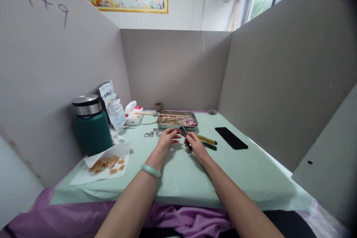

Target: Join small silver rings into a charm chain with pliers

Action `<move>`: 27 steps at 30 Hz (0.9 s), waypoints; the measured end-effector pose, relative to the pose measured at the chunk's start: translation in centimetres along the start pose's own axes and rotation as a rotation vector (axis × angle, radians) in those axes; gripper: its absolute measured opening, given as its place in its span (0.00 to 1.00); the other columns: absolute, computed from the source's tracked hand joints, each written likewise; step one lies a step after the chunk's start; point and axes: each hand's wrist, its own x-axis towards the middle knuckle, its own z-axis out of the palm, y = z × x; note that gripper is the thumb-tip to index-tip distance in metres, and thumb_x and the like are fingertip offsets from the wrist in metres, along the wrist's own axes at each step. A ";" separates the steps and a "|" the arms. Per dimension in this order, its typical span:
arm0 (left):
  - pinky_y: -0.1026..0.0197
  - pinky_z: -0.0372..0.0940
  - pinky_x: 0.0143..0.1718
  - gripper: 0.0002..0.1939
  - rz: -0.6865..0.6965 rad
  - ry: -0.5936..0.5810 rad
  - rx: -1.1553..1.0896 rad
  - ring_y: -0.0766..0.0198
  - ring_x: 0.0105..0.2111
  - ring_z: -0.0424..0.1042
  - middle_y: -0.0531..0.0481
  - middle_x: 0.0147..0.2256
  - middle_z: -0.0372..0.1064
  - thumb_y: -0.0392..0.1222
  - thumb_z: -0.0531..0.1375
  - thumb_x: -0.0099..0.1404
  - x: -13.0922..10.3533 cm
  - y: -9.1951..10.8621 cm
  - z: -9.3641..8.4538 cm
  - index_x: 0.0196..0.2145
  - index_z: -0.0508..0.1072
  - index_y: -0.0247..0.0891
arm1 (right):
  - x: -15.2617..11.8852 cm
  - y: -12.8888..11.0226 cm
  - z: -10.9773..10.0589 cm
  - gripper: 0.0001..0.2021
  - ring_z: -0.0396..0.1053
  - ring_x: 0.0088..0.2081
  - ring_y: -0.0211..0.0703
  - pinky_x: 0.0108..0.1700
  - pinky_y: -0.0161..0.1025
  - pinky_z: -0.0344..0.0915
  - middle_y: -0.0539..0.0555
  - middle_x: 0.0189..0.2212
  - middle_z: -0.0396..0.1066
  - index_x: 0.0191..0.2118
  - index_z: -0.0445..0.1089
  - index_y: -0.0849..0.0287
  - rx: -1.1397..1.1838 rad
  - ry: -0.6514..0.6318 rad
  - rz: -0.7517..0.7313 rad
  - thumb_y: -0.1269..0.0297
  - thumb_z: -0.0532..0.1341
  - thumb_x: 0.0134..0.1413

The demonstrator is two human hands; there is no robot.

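Note:
My right hand (194,145) is wrapped round small dark-handled pliers (184,131), whose jaws point up and left toward my left hand. My left hand (168,139), with a green bangle (150,170) on its wrist, pinches a tiny piece at the pliers' tip, too small to make out. Behind both hands lies a metal tray (158,123) of gold and red beads, with a beaded stick (147,113) across its edge. Several small rings with red beads (151,134) lie left of my left hand. Yellow-and-green-handled pliers (208,143) rest right of my right hand.
A green flask (93,134), a white pouch (112,105), a tissue pack (134,116) and chips on paper (104,164) stand or lie at the left. A black phone (231,138) lies at the right. A small brown cup (158,106) is behind the tray. Partitions (178,70) enclose the table.

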 end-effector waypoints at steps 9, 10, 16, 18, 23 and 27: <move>0.61 0.67 0.30 0.18 0.121 -0.021 0.007 0.63 0.31 0.72 0.43 0.36 0.72 0.44 0.67 0.47 0.1 0.1 0.2 0.36 0.73 0.34 | -0.3 0.0 0.0 0.16 0.59 0.21 0.35 0.24 0.32 0.55 0.47 0.21 0.64 0.33 0.70 0.58 -0.245 0.023 -0.063 0.53 0.51 0.54; 0.61 0.67 0.30 0.18 0.129 -0.022 0.021 0.63 0.30 0.72 0.43 0.36 0.72 0.44 0.67 0.46 0.0 0.2 0.3 0.36 0.73 0.34 | -0.3 0.0 0.0 0.16 0.59 0.21 0.35 0.24 0.32 0.55 0.47 0.20 0.64 0.33 0.70 0.58 -0.246 0.030 -0.063 0.53 0.51 0.55; 0.61 0.66 0.29 0.19 0.166 -0.023 0.057 0.64 0.28 0.71 0.45 0.32 0.72 0.43 0.67 0.46 0.1 0.2 0.5 0.37 0.74 0.33 | -0.3 -0.2 0.0 0.14 0.59 0.20 0.35 0.21 0.32 0.55 0.48 0.21 0.65 0.33 0.69 0.58 -0.197 0.001 -0.041 0.53 0.52 0.53; 0.61 0.66 0.29 0.19 0.173 -0.036 0.044 0.65 0.27 0.70 0.47 0.31 0.72 0.43 0.67 0.45 0.2 0.1 0.4 0.36 0.74 0.33 | -0.4 -0.4 0.0 0.14 0.59 0.20 0.35 0.19 0.31 0.54 0.48 0.22 0.65 0.33 0.69 0.58 -0.137 -0.026 -0.023 0.53 0.53 0.53; 0.64 0.64 0.28 0.19 0.155 -0.141 -0.052 0.70 0.24 0.67 0.50 0.27 0.69 0.43 0.68 0.47 0.2 0.2 0.3 0.37 0.74 0.33 | -0.8 -1.3 -0.2 0.15 0.59 0.20 0.35 0.16 0.30 0.52 0.49 0.23 0.65 0.32 0.67 0.59 0.078 -0.148 0.041 0.52 0.55 0.52; 0.64 0.63 0.29 0.21 0.140 -0.234 -0.072 0.70 0.24 0.66 0.50 0.28 0.69 0.44 0.67 0.49 -0.2 0.5 0.2 0.41 0.74 0.34 | -1.1 -1.9 -0.4 0.14 0.60 0.21 0.35 0.17 0.30 0.54 0.51 0.24 0.65 0.31 0.67 0.59 0.157 -0.241 0.078 0.52 0.55 0.52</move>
